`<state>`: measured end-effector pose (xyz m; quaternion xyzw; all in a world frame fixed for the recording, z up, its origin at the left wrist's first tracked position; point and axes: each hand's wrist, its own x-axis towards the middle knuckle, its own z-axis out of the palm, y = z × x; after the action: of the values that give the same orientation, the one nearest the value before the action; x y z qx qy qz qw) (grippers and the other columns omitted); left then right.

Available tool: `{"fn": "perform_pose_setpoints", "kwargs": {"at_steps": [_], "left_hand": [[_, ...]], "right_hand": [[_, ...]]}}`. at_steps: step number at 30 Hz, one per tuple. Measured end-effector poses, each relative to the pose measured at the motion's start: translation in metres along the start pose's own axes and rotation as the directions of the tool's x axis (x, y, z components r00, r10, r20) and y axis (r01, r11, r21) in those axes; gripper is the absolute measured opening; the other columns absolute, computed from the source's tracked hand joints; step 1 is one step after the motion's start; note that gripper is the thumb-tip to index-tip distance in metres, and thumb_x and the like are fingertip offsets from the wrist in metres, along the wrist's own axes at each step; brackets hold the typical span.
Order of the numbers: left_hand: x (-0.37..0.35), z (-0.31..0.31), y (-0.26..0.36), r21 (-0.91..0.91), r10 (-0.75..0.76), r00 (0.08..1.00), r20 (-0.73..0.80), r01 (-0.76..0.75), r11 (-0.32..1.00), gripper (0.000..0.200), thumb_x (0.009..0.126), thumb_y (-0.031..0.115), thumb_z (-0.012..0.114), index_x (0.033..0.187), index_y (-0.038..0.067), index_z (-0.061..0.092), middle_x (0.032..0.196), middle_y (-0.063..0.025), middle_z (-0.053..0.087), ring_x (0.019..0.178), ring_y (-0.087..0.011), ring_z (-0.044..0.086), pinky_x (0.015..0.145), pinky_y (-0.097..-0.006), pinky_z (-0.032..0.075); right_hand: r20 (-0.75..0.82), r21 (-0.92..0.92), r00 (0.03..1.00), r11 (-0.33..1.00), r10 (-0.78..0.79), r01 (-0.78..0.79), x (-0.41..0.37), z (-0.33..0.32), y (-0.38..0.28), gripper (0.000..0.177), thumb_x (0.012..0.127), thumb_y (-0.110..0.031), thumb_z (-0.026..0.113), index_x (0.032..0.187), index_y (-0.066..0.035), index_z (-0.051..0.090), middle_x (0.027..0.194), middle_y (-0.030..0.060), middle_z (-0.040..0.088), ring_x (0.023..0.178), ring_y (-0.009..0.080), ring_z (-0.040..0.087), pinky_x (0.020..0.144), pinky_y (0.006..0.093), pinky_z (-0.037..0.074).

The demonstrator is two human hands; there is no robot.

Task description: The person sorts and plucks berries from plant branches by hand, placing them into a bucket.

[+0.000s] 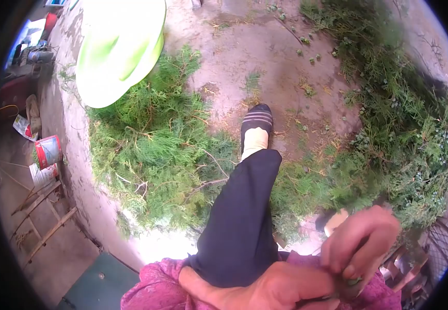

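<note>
My left hand (291, 285) is low in the view, in front of my lap, with its fingers closed. My right hand (361, 237) meets it from the right, fingers bent and pinched together, slightly blurred. A small green bit (354, 281) shows where the fingertips come together; its kind is hard to tell, and the fingers hide most of it. Beyond the right hand lies a heap of cut evergreen branches (425, 150) bearing small pale green cones. Another leafy evergreen heap (152, 129) spreads to the left of my outstretched leg.
A bright lime-green basin (126, 62) stands on the left heap. Small green cones (306, 41) are scattered on the bare ground. My shoe (257, 116) rests between the heaps. Far left are a red-and-white tin (48, 151) and a wooden frame (46, 222). Wire mesh (443, 240) stands at right.
</note>
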<state>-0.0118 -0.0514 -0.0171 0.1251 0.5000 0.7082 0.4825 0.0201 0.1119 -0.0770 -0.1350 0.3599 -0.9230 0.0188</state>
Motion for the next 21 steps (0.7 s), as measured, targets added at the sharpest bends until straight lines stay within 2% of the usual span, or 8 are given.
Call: {"fn": "perform_pose_setpoints", "kwargs": {"at_steps": [2, 4, 8, 11, 13, 16, 19, 21], "left_hand": [[-0.001, 0.003, -0.005, -0.080, 0.098, 0.995, -0.023, -0.100, 0.992, 0.008, 0.070, 0.003, 0.065, 0.071, -0.002, 0.058, 0.062, -0.0129, 0.055, 0.053, -0.0272, 0.055, 0.048, -0.0316, 0.041], [0.001, 0.000, -0.001, -0.049, 0.124, 0.992, -0.006, -0.124, 0.991, 0.007, 0.069, 0.002, 0.064, 0.071, -0.002, 0.058, 0.062, -0.0125, 0.056, 0.052, -0.0254, 0.055, 0.047, -0.0306, 0.041], [-0.001, 0.003, 0.005, -0.042, -0.066, 0.996, -0.060, 0.064, 0.997, 0.007, 0.068, -0.001, 0.064, 0.072, -0.003, 0.059, 0.063, -0.0106, 0.058, 0.050, -0.0197, 0.056, 0.047, -0.0276, 0.041], [-0.002, 0.001, -0.006, -0.062, -0.014, 1.000, -0.001, 0.014, 0.998, 0.006, 0.070, -0.001, 0.062, 0.075, -0.004, 0.059, 0.066, -0.0102, 0.059, 0.053, -0.0170, 0.056, 0.049, -0.0261, 0.042], [-0.002, 0.000, -0.007, -0.080, 0.001, 1.000, 0.006, -0.001, 0.997, 0.007, 0.072, 0.000, 0.062, 0.076, -0.004, 0.058, 0.067, -0.0105, 0.058, 0.054, -0.0166, 0.056, 0.049, -0.0259, 0.041], [-0.004, 0.005, -0.007, -0.061, -0.021, 1.000, 0.002, 0.021, 0.998, 0.014, 0.074, 0.000, 0.062, 0.085, -0.006, 0.057, 0.070, -0.0092, 0.058, 0.054, -0.0134, 0.053, 0.050, -0.0239, 0.040], [-0.006, 0.013, -0.010, -0.366, -0.086, 0.979, -0.182, 0.014, 0.931, 0.025, 0.074, 0.000, 0.062, 0.096, -0.009, 0.055, 0.070, -0.0071, 0.056, 0.054, -0.0104, 0.049, 0.050, -0.0220, 0.039], [-0.002, 0.002, -0.003, -0.235, -0.131, 0.991, 0.009, 0.130, 0.963, 0.032, 0.074, -0.001, 0.062, 0.103, -0.010, 0.053, 0.069, -0.0061, 0.055, 0.054, -0.0094, 0.048, 0.049, -0.0211, 0.038]], "right_hand": [[-0.010, 0.120, 1.000, 0.993, 0.003, -0.002, -0.004, -0.004, 0.006, 0.012, 0.076, 0.004, 0.064, 0.083, 0.010, 0.057, 0.079, 0.0218, 0.055, 0.048, 0.0200, 0.053, 0.044, 0.0299, 0.046], [-0.360, 0.439, 0.916, 0.898, 0.180, -0.004, -0.020, -0.014, 0.005, 0.009, 0.080, -0.010, 0.059, 0.077, -0.002, 0.057, 0.078, 0.0128, 0.056, 0.049, 0.0160, 0.051, 0.043, 0.0281, 0.044], [-0.541, 0.382, 0.829, 0.920, 0.142, 0.092, -0.063, -0.103, 0.033, 0.013, 0.082, -0.007, 0.053, 0.094, -0.003, 0.049, 0.093, 0.0137, 0.052, 0.054, 0.0119, 0.050, 0.046, 0.0229, 0.042], [-0.788, 0.232, 0.592, 0.972, 0.170, 0.030, -0.098, -0.162, 0.052, 0.010, 0.082, -0.006, 0.054, 0.091, -0.003, 0.050, 0.083, 0.0093, 0.053, 0.057, 0.0090, 0.050, 0.044, 0.0205, 0.040], [-0.947, -0.078, 0.319, 0.940, 0.035, -0.333, -0.122, -0.214, 0.070, 0.009, 0.081, -0.006, 0.057, 0.086, -0.003, 0.050, 0.072, 0.0042, 0.054, 0.053, 0.0072, 0.047, 0.042, 0.0186, 0.036], [-0.967, -0.052, 0.249, 0.917, 0.052, -0.396, -0.129, -0.271, 0.083, 0.011, 0.082, -0.010, 0.059, 0.085, -0.005, 0.050, 0.067, 0.0009, 0.052, 0.055, 0.0068, 0.048, 0.043, 0.0179, 0.039], [-0.994, -0.066, 0.106, 0.818, -0.006, -0.572, -0.117, -0.312, 0.092, 0.013, 0.081, -0.012, 0.061, 0.084, -0.004, 0.052, 0.068, 0.0029, 0.054, 0.058, 0.0074, 0.051, 0.043, 0.0186, 0.038], [-0.989, -0.142, 0.080, 0.624, -0.128, -0.768, -0.103, -0.325, 0.099, 0.015, 0.079, -0.016, 0.063, 0.083, -0.004, 0.055, 0.067, 0.0039, 0.055, 0.060, 0.0086, 0.053, 0.044, 0.0211, 0.039]]}}
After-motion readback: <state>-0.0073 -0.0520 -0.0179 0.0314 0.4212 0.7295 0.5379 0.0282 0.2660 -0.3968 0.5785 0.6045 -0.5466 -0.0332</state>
